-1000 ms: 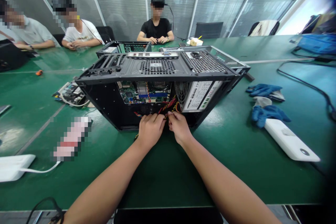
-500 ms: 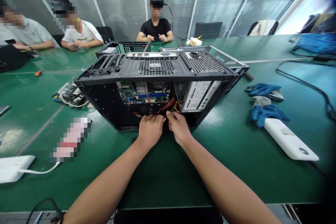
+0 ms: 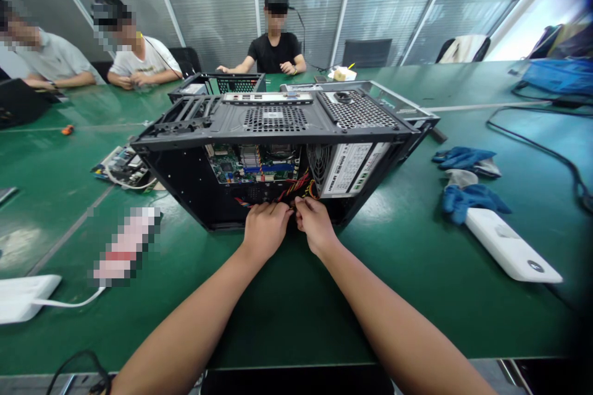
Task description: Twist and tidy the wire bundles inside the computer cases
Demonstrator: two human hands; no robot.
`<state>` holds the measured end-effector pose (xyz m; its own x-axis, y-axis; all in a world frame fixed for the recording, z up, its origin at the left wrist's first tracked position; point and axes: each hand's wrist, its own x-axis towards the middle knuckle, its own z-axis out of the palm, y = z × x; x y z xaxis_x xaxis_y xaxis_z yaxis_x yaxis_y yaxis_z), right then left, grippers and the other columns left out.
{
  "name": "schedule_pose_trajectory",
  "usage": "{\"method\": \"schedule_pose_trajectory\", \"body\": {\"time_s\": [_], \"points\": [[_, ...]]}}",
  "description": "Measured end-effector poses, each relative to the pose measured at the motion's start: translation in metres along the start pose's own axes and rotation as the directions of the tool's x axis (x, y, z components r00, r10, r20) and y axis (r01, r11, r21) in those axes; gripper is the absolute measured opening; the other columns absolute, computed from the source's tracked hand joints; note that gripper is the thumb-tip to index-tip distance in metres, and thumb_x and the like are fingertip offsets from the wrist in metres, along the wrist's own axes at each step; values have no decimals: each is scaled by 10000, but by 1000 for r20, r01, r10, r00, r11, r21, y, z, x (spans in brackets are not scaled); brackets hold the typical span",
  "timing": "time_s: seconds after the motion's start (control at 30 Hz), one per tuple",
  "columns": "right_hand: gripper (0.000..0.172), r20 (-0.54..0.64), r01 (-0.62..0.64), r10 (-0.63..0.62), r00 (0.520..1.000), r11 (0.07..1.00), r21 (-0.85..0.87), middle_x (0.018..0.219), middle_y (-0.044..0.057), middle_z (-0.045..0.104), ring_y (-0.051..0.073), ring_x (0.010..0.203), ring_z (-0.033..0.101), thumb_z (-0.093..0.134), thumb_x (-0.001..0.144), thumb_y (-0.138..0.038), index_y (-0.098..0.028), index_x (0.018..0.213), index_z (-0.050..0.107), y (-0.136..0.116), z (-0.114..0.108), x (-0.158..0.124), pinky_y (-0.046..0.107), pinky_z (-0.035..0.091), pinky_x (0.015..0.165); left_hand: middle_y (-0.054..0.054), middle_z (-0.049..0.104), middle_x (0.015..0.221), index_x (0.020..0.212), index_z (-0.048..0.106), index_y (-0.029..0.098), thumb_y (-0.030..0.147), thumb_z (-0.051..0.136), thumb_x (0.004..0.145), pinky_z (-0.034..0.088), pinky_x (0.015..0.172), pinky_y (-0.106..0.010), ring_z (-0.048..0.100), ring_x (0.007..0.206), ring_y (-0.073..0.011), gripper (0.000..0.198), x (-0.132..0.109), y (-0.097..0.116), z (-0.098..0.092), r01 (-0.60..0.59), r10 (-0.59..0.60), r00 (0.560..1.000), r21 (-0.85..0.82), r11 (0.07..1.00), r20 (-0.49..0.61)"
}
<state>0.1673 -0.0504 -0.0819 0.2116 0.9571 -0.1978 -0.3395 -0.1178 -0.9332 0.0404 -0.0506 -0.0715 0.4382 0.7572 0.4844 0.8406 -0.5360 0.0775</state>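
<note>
A black computer case (image 3: 171, 182) lies on its side on the green table, its open side facing me. Inside, a motherboard (image 3: 259, 163) with a blue slot shows at the back, and a power supply (image 3: 354, 170) with a fan and white label is at the right. Red, yellow and black cables (image 3: 296, 185) run from the power supply down to my hands. My left hand (image 3: 266, 228) is closed on the cables at the lower edge of the opening. Close beside it, my right hand (image 3: 314, 222) pinches the same bundle. The fingertips partly hide what is between them.
Blue gloves (image 3: 475, 200) and a white power bank (image 3: 514, 247) lie at the right. Left are a blurred-out phone (image 3: 127, 247), a white charger (image 3: 28, 296) and a loose circuit board (image 3: 125, 166). Another case frame (image 3: 403, 102) stands behind. Several people sit across the table.
My hands stay almost in place on the cables, with only a tiny finger shift. Across the table, the person in black has moved one hand out to the side.
</note>
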Motion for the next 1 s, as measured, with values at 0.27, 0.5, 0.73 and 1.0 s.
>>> {"method": "schedule_pose_trajectory", "body": {"time_s": [0.27, 0.5, 0.73, 1.0], "points": [[326, 7, 2, -2, 1000, 1000, -7, 477, -89, 350, 57, 396, 290, 675, 706, -439, -195, 658, 464, 1, 0, 0, 202, 180, 372, -35, 650, 758, 880, 635, 190, 277, 526, 919, 433, 673, -303, 594, 701, -181, 145, -2, 0, 0, -39, 40, 998, 27, 999, -42], [350, 6, 12, -12, 1000, 1000, -12, 471, -90, 324, 64, 404, 290, 669, 723, -428, -209, 631, 411, 0, 0, -1, 206, 185, 377, -39, 640, 761, 881, 643, 196, 284, 459, 954, 441, 664, -299, 592, 691, -177, 217, -1, 1, -3, -51, 53, 998, 45, 998, -33], [383, 6, 19, -18, 1000, 999, -26, 453, -96, 303, 68, 394, 278, 673, 729, -460, -216, 631, 394, -1, 1, -1, 216, 182, 376, -30, 652, 794, 911, 640, 215, 316, 443, 970, 399, 560, -251, 605, 686, -157, 230, -2, -1, -2, -11, 11, 1000, 53, 999, -1], [393, 1, 18, -18, 1000, 1000, -15, 454, -94, 319, 63, 400, 299, 684, 723, -464, -209, 625, 401, -2, 1, -2, 204, 181, 377, -37, 637, 779, 916, 630, 199, 314, 429, 974, 408, 601, -269, 591, 698, -168, 239, -1, -4, -3, -67, 67, 998, 65, 996, 1]]}}
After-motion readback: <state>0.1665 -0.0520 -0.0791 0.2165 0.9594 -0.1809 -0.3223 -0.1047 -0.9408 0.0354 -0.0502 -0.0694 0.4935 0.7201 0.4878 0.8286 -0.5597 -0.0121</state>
